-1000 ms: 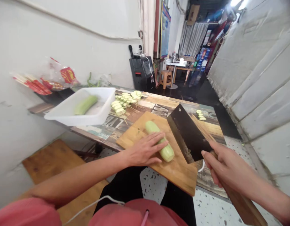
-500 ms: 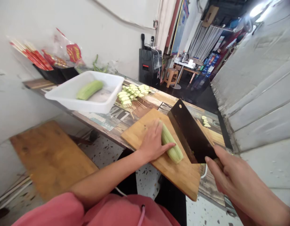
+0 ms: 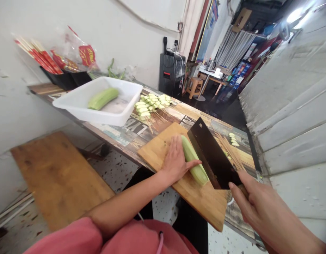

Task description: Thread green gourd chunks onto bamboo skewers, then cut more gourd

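Observation:
A pale green zucchini (image 3: 194,158) lies on the wooden cutting board (image 3: 152,150), its near end cut flat. My left hand (image 3: 176,160) steadies it from the left, with the fingers along its side and the thumb across its top. In my right hand (image 3: 254,199) is the handle of a dark cleaver (image 3: 211,155). The broad blade is tilted just right of the zucchini, and I cannot tell whether its edge touches. Part of the handle is hidden by my fingers.
On the table's far side are skewered zucchini slices (image 3: 149,104) and a white tub (image 3: 123,118) with another zucchini (image 3: 103,98). Bamboo skewers (image 3: 233,153) and a few slices (image 3: 233,139) lie right of the cleaver. A wooden bench (image 3: 59,173) stands at lower left.
The cleaver has come slightly down and left, nearer the zucchini, uncovering more skewers behind it. My left hand keeps its place on the zucchini while the whole view shifts slightly.

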Demonstrator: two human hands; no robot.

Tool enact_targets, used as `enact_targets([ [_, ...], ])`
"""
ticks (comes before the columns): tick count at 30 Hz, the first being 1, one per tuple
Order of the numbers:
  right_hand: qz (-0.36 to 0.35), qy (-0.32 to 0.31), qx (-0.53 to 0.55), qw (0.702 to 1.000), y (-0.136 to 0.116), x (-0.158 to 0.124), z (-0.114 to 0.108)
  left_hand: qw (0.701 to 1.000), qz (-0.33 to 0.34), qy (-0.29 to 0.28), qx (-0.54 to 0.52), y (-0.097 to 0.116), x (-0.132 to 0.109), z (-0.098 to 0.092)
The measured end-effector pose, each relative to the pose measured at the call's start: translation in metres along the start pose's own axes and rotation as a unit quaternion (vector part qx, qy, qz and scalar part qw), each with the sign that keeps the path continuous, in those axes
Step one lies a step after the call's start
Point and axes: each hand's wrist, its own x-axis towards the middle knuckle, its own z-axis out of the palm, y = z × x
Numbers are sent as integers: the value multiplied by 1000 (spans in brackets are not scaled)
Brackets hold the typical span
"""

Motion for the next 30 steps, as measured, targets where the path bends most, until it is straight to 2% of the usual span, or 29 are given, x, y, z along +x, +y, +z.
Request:
enact_targets([
  [10,8,-19,16,1000,2,-1,-4,999,15,-16,47,1,-1,1],
  [17,4,-18,9,1000,-1,4,-7,996,37,9,79,-1,-3,7],
  [30,9,-24,8,1000,-4,16,-9,995,54,17,87,-2,-1,10],
])
